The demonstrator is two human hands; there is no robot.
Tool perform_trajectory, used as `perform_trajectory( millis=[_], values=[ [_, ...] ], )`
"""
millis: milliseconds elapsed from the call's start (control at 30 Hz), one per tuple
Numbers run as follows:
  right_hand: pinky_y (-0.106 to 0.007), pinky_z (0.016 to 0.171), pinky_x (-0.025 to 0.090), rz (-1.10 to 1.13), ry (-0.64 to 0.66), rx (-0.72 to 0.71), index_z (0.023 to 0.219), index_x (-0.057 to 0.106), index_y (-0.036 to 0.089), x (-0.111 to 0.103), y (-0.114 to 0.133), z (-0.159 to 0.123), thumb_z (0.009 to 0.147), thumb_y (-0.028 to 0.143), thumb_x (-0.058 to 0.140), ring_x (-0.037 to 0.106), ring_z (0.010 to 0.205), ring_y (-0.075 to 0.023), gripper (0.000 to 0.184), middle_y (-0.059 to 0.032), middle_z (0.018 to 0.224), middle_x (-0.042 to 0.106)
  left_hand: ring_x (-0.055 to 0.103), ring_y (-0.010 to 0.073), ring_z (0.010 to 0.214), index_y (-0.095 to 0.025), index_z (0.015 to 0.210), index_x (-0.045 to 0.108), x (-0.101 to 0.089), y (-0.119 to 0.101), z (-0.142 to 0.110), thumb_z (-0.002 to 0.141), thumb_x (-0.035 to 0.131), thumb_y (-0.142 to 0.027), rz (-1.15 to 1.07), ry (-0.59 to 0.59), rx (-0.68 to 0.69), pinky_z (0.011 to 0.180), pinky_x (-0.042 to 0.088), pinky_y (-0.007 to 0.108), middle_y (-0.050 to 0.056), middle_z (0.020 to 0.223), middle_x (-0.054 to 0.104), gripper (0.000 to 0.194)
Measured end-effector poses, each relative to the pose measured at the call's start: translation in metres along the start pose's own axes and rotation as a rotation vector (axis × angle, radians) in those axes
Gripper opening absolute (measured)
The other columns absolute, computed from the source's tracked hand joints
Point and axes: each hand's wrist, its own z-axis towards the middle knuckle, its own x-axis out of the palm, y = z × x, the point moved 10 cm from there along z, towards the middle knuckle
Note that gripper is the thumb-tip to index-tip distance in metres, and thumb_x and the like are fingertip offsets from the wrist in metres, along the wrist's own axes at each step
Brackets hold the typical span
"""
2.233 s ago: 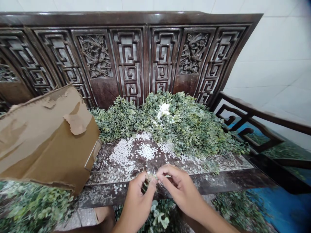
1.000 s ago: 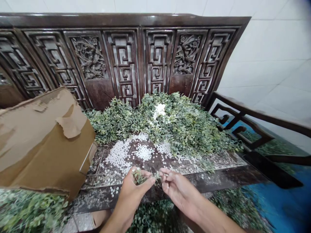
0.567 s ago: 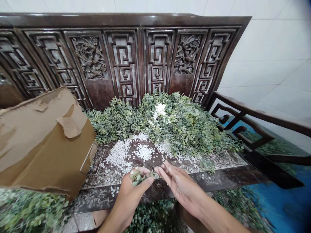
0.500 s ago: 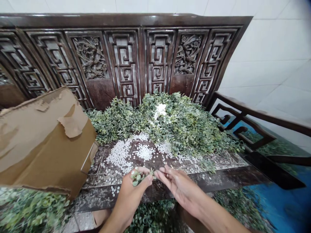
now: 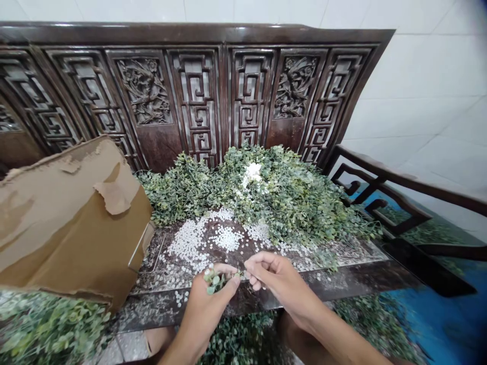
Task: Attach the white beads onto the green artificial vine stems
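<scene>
Sprig (image 5: pixel 214 280) clamped in left grip (image 5: pixel 207 304), fingers curled over the leaves, just above worktop (image 5: pixel 304 290) front edge; right grip (image 5: pixel 277 276) just beside it, fingertips together at the stem end, contact unclear. White discs (image 5: pixel 186 244) and foliage (image 5: pixel 283 197) farther back on worktop.

We can read no text, label, brand, number or sign anywhere in view: the torn cardboard (image 5: pixel 72 228) left of our left hand (image 5: pixel 203 314) and the carved wooden panel (image 5: pixel 198 101) beyond that hand show only bare brown paper and fretwork.
</scene>
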Motion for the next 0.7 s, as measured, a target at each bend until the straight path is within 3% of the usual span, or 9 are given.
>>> perform_trajectory(
  millis=[167, 400, 600, 700],
  values=[
    [-0.024, 0.068, 0.045, 0.116, 0.085, 0.059, 0.087, 0.072, 0.019, 0.011, -0.002, -0.003, 0.077, 0.037, 0.074, 0.06, 0.067, -0.0108, 0.021, -0.0004, 0.071, 0.067, 0.056, 0.0161, 0.071, -0.019, 0.075, 0.065, 0.002, -0.005, -0.001, 0.078, 0.064, -0.036, -0.053, 0.022, 0.04, 0.07, 0.042, 0.026, -0.001, 0.068, 0.061, 0.018],
    [-0.026, 0.068, 0.044, -0.023, 0.097, -0.053, 0.084, 0.073, 0.02, 0.015, 0.013, -0.005, 0.081, 0.032, 0.07, 0.058, 0.067, -0.0121, 0.013, 0.0004, 0.068, 0.065, 0.06, 0.0158, 0.069, -0.017, 0.073, 0.063, 0.01, -0.005, -0.002, 0.076, 0.068, -0.035, -0.18, 0.088, 0.014, 0.071, 0.047, 0.026, 0.001, 0.067, 0.065, 0.018],
    [-0.028, 0.07, 0.045, -0.066, 0.059, -0.06, 0.082, 0.07, 0.021, 0.013, 0.015, -0.005, 0.081, 0.035, 0.067, 0.058, 0.068, -0.0141, 0.014, 0.0004, 0.069, 0.064, 0.059, 0.0159, 0.065, -0.018, 0.076, 0.064, 0.005, -0.002, -0.001, 0.072, 0.069, -0.034, -0.102, 0.035, 0.007, 0.067, 0.046, 0.027, -0.001, 0.063, 0.063, 0.017],
    [-0.028, 0.065, 0.043, -0.166, 0.024, -0.142, 0.077, 0.068, 0.021, 0.009, 0.021, -0.004, 0.082, 0.036, 0.065, 0.055, 0.065, -0.0142, 0.017, 0.0004, 0.066, 0.061, 0.057, 0.0163, 0.062, -0.018, 0.077, 0.066, 0.003, -0.005, 0.0, 0.074, 0.067, -0.036, -0.028, 0.004, 0.034, 0.062, 0.045, 0.026, -0.001, 0.059, 0.06, 0.018]
  ],
)
